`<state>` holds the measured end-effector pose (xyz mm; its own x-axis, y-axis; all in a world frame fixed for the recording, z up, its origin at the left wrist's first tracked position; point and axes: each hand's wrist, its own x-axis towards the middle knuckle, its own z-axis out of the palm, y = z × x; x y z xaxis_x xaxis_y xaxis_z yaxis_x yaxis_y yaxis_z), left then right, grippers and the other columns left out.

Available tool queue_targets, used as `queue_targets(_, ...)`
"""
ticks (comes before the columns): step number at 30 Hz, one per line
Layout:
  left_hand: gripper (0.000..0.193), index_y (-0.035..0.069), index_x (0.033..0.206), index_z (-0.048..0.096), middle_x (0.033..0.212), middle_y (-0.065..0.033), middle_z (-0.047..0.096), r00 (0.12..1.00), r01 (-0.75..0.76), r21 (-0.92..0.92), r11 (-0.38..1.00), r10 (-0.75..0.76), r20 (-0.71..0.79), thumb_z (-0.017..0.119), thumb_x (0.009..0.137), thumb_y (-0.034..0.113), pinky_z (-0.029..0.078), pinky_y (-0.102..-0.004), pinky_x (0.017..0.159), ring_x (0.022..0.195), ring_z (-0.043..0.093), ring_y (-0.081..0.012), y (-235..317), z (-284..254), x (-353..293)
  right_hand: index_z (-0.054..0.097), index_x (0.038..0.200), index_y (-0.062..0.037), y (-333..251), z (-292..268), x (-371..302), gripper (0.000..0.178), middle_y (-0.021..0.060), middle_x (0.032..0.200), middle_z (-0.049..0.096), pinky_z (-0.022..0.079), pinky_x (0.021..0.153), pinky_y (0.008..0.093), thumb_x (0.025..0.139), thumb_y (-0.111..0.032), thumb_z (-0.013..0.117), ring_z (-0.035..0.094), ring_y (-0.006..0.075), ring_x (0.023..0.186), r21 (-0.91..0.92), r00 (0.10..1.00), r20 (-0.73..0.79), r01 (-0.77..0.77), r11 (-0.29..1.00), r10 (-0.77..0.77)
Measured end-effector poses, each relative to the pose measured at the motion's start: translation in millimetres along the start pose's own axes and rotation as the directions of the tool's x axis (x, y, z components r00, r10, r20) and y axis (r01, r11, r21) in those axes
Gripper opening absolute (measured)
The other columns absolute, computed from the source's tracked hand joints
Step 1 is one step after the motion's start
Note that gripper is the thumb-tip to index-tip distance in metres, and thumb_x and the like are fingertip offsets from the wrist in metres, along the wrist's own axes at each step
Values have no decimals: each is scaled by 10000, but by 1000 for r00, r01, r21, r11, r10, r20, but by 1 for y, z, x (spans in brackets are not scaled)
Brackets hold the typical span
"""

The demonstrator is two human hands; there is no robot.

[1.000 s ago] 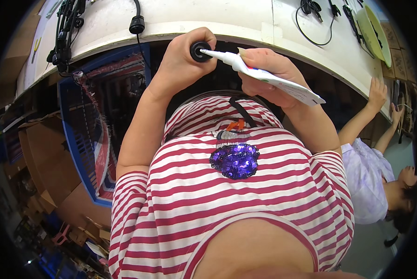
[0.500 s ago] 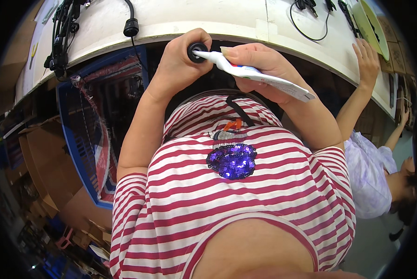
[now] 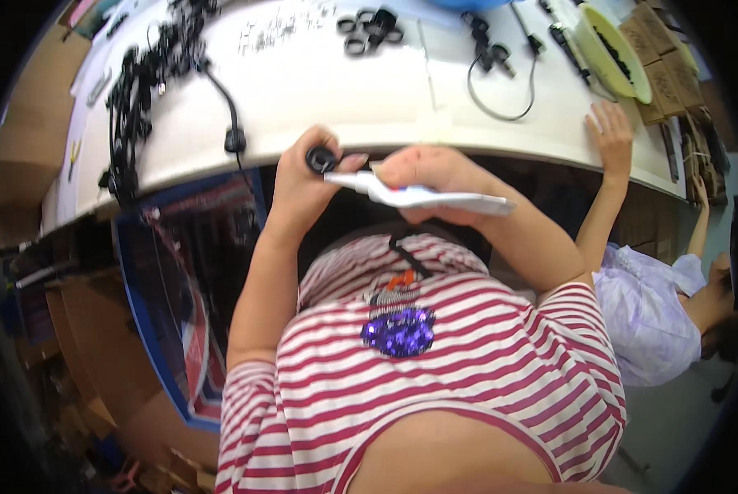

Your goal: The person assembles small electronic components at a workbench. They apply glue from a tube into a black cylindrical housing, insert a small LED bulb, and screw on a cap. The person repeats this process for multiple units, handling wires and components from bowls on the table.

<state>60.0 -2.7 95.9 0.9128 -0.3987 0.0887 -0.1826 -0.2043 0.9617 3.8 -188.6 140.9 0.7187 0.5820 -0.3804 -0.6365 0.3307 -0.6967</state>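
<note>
My left hand is closed around a black ring-shaped part, its round opening facing up toward me. A white squeeze tube with a long narrow nozzle lies in my right hand, gripped between thumb and fingers. The nozzle's tip is close to the near rim of the black part; blur keeps me from telling whether they touch. Both hands are just off the front edge of the white table.
Black cables lie heaped at the table's left, and black rings sit at the back. Right of them are a looped cable and a yellow-green basin. A co-worker's hand rests at the right. Below left stands a blue crate.
The view has shifted, showing more of the table. The tube's nozzle was inside the black part's opening; now its tip is at the near rim, with the tube more level.
</note>
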Motion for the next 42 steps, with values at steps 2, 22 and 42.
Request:
queue_targets(2, 286, 63, 758, 462, 658, 18, 465, 999, 49, -25, 998, -48, 5, 727, 652, 94, 386, -219, 548, 618, 434, -64, 10, -8, -1, 608, 820, -38, -11, -4, -4, 236, -19, 569, 503, 289, 389, 182, 876, -254, 530, 400, 40, 439, -60, 990, 64, 131, 990, -127)
queue_targets(22, 452, 15, 1253, 350, 881, -33, 461, 963, 15, -663, 748, 168, 211, 510, 840, 104, 335, -210, 684, 762, 407, -93, 25, -34, -18, 615, 871, -39, -61, -1, 18, 310, 74, 775, 621, 458, 663, 322, 880, -305, 457, 578, 184, 703, -935, 998, 33, 51, 351, -56)
queue_targets(42, 487, -7, 1273, 379, 930, -67, 537, 992, -100, -422, 901, 121, 23, 503, 802, -23, 442, -234, 701, 749, 536, -118, 50, 5, 3, 593, 977, -35, 140, -127, 89, 286, 67, 799, 610, 453, 602, 311, 880, -277, 474, 533, 158, 595, -748, 991, -58, 34, 663, -117)
